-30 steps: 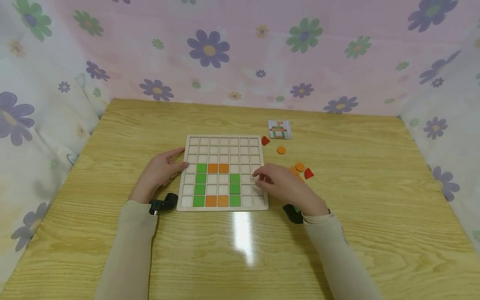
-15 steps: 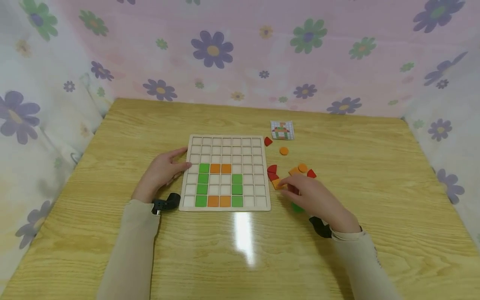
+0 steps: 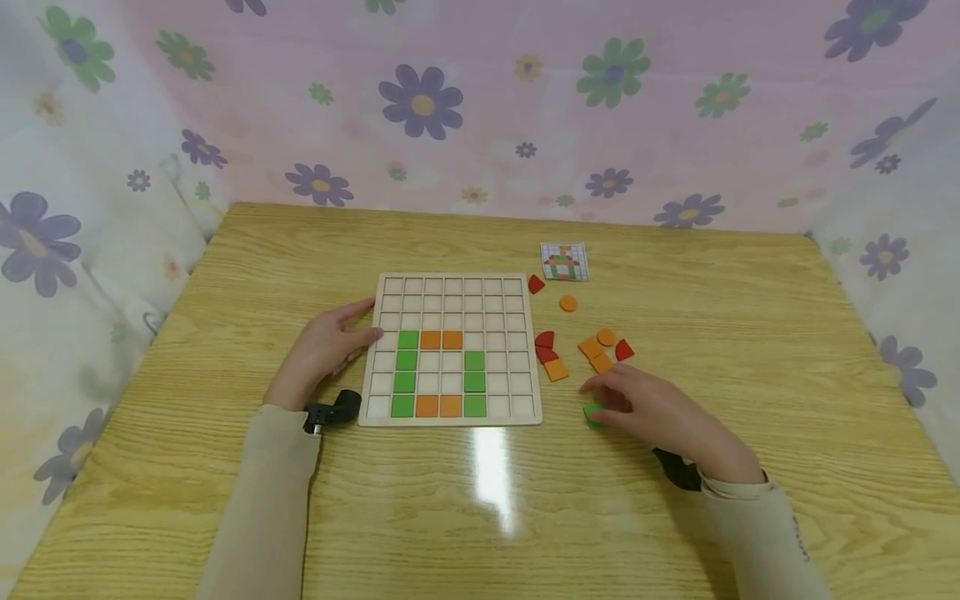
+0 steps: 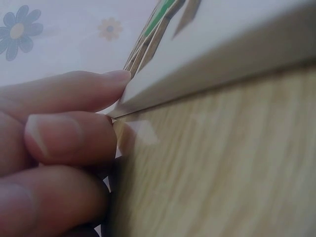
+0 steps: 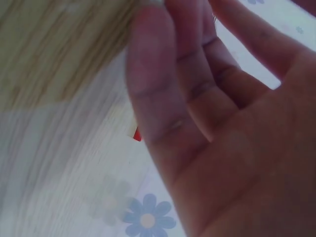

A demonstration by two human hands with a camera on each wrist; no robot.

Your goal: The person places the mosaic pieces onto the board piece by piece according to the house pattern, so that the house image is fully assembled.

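Note:
A square wooden grid board (image 3: 534, 375) lies flat on the table. Green square tiles (image 3: 407, 361) and orange square tiles (image 3: 441, 339) fill some of its cells. My left hand (image 3: 324, 346) rests at the board's left edge, its thumb on the rim; in the left wrist view, fingertips (image 4: 118, 79) touch the board's side. My right hand (image 3: 652, 408) hovers low right of the board, thumb and forefinger apart. A green piece (image 3: 593, 416) lies at its thumb, partly covered. The right wrist view shows the fingers (image 5: 153, 74) but no held piece.
Between board and right hand lie red quarter-round pieces (image 3: 545, 340) and an orange square (image 3: 556, 370). More orange pieces (image 3: 591, 347) and a red one (image 3: 624, 349) sit beyond the right hand. A small pattern card (image 3: 565, 262) lies behind the board, near an orange disc (image 3: 568, 304).
My right hand has drawn back from above the board's right edge, moving right and nearer to me, to the green piece. My left hand stays at the board's edge.

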